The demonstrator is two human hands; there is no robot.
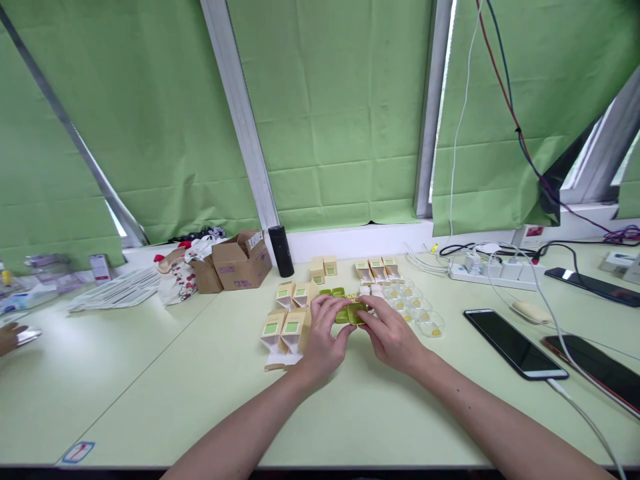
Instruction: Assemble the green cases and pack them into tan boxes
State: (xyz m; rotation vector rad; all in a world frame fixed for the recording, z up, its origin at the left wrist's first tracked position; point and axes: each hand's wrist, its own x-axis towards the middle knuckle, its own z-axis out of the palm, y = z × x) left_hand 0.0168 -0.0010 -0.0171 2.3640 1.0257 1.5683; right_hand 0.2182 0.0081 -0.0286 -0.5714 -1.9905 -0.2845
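Observation:
Both of my hands meet over the table around a small olive-green plastic case point(357, 313), which looks open. My left hand point(326, 328) grips its left side with fingers and thumb. On the other side, my right hand point(393, 335) holds the case with its fingers. Just behind my hands lie more green cases point(339, 292), partly hidden. Small cream boxes with green labels point(294, 323) stand to the left, open ends toward me. Several clear plastic cases with yellow bits point(413, 303) lie beyond my right hand, near small white pieces point(371, 291).
More cream boxes point(379, 269) stand at the back. A black bottle point(281, 251) and a brown carton point(244, 261) are along the wall. To the right lie phones point(515, 343), cables and a power strip point(497, 273). Another person's hand point(9, 338) shows at far left.

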